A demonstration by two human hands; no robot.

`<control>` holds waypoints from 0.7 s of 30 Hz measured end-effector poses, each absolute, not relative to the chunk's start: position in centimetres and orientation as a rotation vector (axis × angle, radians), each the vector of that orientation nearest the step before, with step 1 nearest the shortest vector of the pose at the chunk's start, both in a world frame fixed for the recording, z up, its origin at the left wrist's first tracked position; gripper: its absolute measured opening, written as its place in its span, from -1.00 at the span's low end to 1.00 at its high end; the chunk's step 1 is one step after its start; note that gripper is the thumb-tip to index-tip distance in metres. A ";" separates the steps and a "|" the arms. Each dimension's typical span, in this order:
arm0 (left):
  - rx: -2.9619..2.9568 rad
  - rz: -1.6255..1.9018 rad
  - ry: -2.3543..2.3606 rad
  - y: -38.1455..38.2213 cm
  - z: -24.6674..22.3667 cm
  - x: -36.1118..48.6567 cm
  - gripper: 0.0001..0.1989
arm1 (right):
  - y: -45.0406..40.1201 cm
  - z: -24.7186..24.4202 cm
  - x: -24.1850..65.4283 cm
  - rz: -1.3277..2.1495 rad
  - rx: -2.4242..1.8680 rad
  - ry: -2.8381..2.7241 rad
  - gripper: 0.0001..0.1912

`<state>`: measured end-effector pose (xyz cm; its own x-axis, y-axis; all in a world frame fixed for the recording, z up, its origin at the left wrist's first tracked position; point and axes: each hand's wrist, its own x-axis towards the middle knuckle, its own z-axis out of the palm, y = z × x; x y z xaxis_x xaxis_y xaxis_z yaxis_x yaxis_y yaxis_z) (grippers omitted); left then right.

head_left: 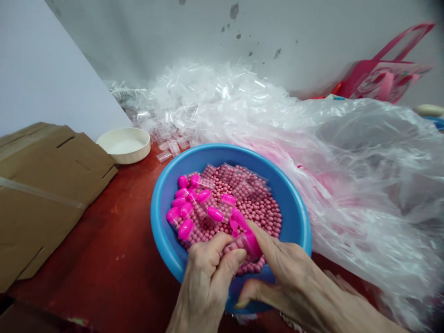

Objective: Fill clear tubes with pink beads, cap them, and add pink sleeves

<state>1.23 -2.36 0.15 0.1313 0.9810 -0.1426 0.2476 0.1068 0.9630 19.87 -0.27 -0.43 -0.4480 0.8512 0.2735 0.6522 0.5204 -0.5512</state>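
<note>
Over a blue basin [160, 194] of pink beads [267, 213], my left hand [211, 270] closes around a small clear plastic container [236, 246] filled with the same beads. A bright pink flip-top cap [252, 245] is at the container's right end, its lid tilted up. My right hand [294, 273] has its fingers against that cap, partly hidden by it, while its thumb points away below. Several filled containers with pink caps [186, 229] lie in the basin's left half. Bead-filled containers without visible caps [243, 189] rest at its far side.
Loose clear containers [173, 147] and a large heap in plastic bags [222, 95] lie behind the basin. To the right spreads crumpled clear plastic [374, 185]. A cream round dish [130, 157] and cardboard [52, 185] stand left on the red table [114, 259]. A pink bag [367, 76] is at back right.
</note>
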 end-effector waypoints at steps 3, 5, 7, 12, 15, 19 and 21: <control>1.355 0.912 1.335 -2.3 0.1 1.2 -0.77 | -0.5 -0.6 18.6 0.407 -1.242 -2.247 -0.65; 1.358 0.921 1.323 -2.2 0.0 1.3 -0.79 | -0.7 -0.7 17.5 0.311 -1.251 -2.255 -0.67; 1.366 0.908 1.307 -2.1 0.0 1.3 -0.78 | -0.9 -0.9 16.4 0.229 -1.252 -2.267 -0.69; 1.423 0.878 1.415 -2.6 0.1 1.2 -0.79 | -1.0 -1.0 15.2 0.052 -1.201 -2.327 -0.75; 1.425 0.875 1.448 -2.9 0.0 1.2 -0.79 | -0.8 -1.1 15.1 -0.057 -1.148 -2.379 -0.78; 1.431 0.904 1.432 -2.6 -0.2 1.2 -0.81 | -0.7 -1.5 14.3 -0.078 -1.184 -2.312 -0.73; 1.423 0.919 1.378 -2.4 -0.2 1.0 -0.81 | -0.7 -1.4 14.0 0.021 -1.191 -2.243 -0.65</control>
<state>1.04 -2.40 -0.17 0.0938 0.9920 -0.0843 0.3037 0.0521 0.9513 14.01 -0.74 -1.43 -0.4229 0.7604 0.4930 0.7509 0.5985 -0.2790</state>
